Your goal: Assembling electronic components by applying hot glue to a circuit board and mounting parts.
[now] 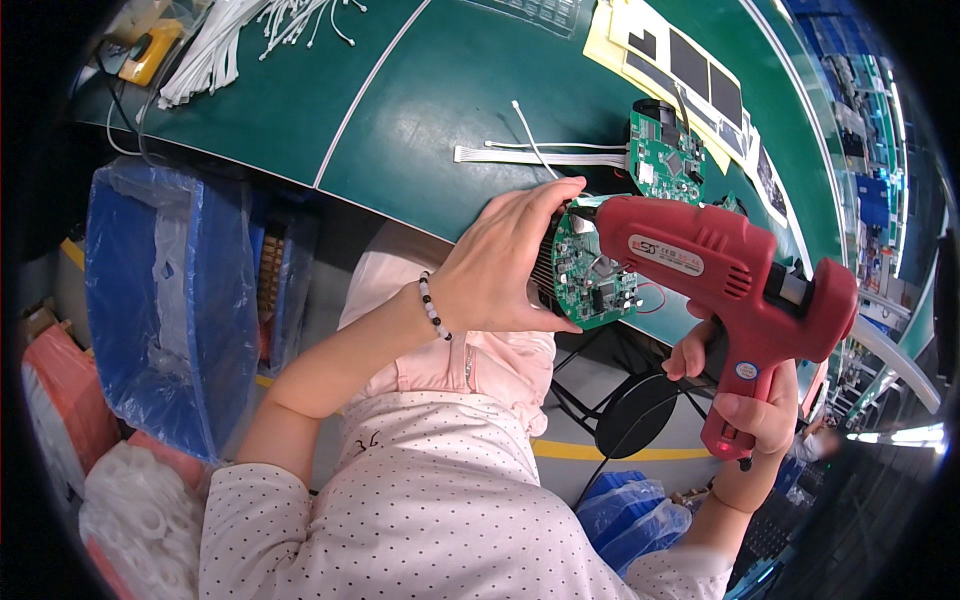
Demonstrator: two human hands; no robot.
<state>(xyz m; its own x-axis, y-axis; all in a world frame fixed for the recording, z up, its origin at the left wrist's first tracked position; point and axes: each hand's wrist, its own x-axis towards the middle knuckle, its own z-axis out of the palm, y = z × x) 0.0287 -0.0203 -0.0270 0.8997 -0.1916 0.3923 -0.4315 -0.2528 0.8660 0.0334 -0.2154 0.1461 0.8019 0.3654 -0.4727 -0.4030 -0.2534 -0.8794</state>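
My right grip [768, 412], forearm [742, 495] angled toward one o'clock, is wrapped round the red glue gun [740, 265], which sits at three o'clock, long barrel [680, 225] aimed near ten. My left grip [500, 265], partly spread, clasps the green circuit board [588, 275] near the nozzle [586, 213].

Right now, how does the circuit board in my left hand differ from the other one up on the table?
The held board is gripped in your left hand, whereas the table board sits on the green tabletop, untouched by either hand. The red glue gun has its tip at the held board, not at the table board. Both are green and carry dark chips.
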